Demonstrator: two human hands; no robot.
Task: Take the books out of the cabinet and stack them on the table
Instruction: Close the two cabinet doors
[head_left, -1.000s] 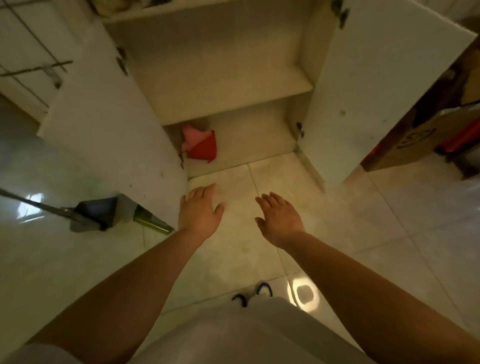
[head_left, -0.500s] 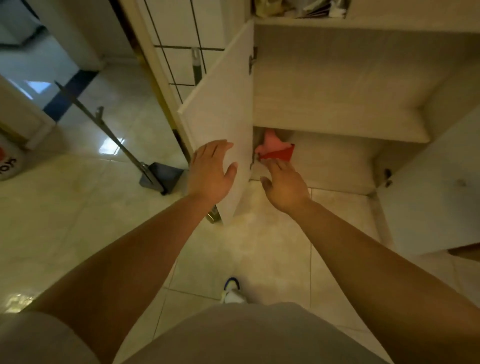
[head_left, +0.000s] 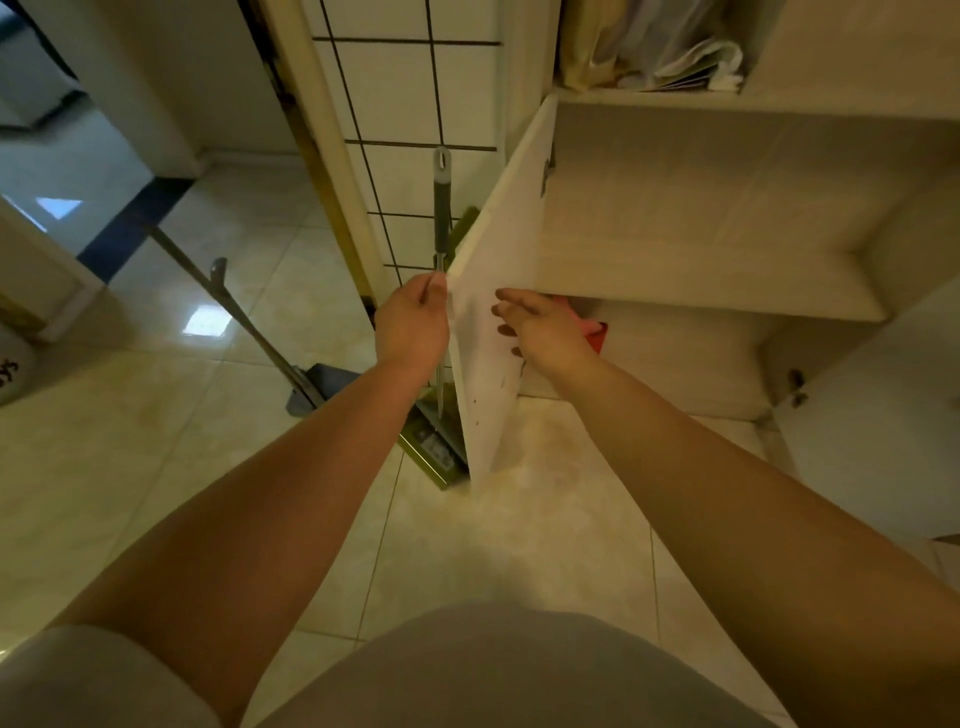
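While scanning left to right: dustpan (head_left: 322, 382) on floor with long handle leaning up-left, then broom handle (head_left: 441, 208) upright against tiled wall, just beside cabinet door edge

Left hand (head_left: 413, 325) at outer edge of left cabinet door (head_left: 488, 322), fingers curled at the edge near the broom handle; can't tell whether gripping door, handle, or both. Right hand (head_left: 545, 332) on inner side of same door, fingers fairly straight and spread, holding nothing, touching or just off the panel

Cabinet (head_left: 727, 208) open. Middle shelf bare where visible. Bottom compartment holds a red/pink item (head_left: 597, 332) right behind right hand, mostly hidden, not identifiable as a book

Books (head_left: 675, 57) sit in top compartment, up and right of both hands, well apart from them. Standing or leaning, spines roughly vertical, tops cut off by frame edge, so count unclear. Yellowish bundle at their left hard to make out

Key relation: books lie above and right, right hand nearer. Judged next: reach up with right hand

Right door (head_left: 883, 415) cut off at frame edge. No table in view
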